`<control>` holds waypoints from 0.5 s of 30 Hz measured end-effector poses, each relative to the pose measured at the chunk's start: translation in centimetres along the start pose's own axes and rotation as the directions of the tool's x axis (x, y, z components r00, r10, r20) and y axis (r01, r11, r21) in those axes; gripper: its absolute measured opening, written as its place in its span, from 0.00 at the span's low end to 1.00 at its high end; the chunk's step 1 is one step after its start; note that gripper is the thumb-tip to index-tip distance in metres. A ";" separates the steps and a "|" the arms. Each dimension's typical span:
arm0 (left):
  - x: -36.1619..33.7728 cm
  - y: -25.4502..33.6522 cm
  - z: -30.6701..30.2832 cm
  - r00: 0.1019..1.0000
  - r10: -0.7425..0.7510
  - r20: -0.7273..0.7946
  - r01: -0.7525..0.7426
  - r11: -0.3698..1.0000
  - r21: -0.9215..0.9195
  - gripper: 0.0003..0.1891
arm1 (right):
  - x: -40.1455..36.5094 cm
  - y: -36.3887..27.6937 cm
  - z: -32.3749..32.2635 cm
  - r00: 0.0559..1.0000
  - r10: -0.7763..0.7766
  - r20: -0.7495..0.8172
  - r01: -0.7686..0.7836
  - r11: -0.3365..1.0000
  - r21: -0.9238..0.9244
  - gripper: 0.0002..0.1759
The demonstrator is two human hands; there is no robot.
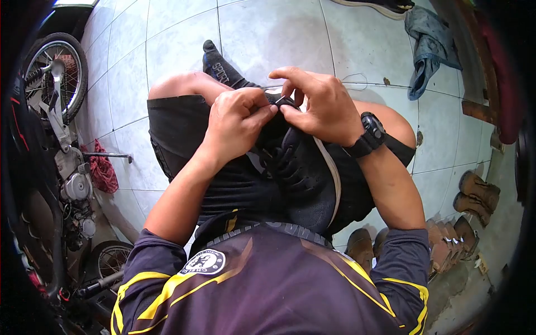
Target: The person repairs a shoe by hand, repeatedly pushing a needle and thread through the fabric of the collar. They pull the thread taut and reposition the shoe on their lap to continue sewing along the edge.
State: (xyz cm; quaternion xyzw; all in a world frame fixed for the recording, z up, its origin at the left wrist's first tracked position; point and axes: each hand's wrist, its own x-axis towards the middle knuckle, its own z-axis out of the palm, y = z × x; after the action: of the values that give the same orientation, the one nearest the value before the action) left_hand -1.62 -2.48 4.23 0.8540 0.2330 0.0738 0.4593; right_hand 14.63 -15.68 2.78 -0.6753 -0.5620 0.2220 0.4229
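A black lace-up shoe with a pale sole edge rests in the person's lap, toe toward the body. My left hand is closed, thumb and fingertips pinching the far, heel-end edge of the shoe. Opposite it, my right hand curls over the same edge. Its thumb presses against the black fabric and its index finger is raised. Between the fingertips shows a thin shiny sliver, needle-like but too small to name surely. A fine loop of thread appears beside the right hand, over the floor.
A motorcycle stands along the left, with a red cloth by it. Brown shoes line the right side. A blue-grey cloth and a dark shoe lie on the tiled floor ahead.
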 end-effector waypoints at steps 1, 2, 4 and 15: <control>-0.2 0.0 0.1 1.000 -0.031 0.003 0.031 0.999 -0.019 0.10 | -0.1 -0.1 0.2 0.999 0.002 -0.039 -0.002 1.000 -0.005 0.26; -0.4 0.0 0.2 0.998 -0.063 0.007 0.063 0.997 -0.038 0.10 | -0.1 0.0 0.5 0.999 0.003 -0.038 -0.003 1.000 -0.002 0.26; -0.5 -0.3 0.9 0.999 -0.020 -0.045 0.018 0.999 -0.047 0.09 | -0.5 0.2 1.2 0.997 0.023 -0.079 -0.026 0.999 -0.037 0.26; -2.4 0.2 -0.2 0.995 -0.014 -0.095 0.006 0.996 -0.085 0.08 | -0.7 0.2 1.9 0.993 0.056 -0.107 -0.061 0.997 -0.038 0.20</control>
State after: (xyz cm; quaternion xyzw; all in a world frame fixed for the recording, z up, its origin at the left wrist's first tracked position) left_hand -3.72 -3.61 4.72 0.8282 0.2553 0.1220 0.4837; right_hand 13.04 -15.75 1.47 -0.7108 -0.5231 0.1865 0.4316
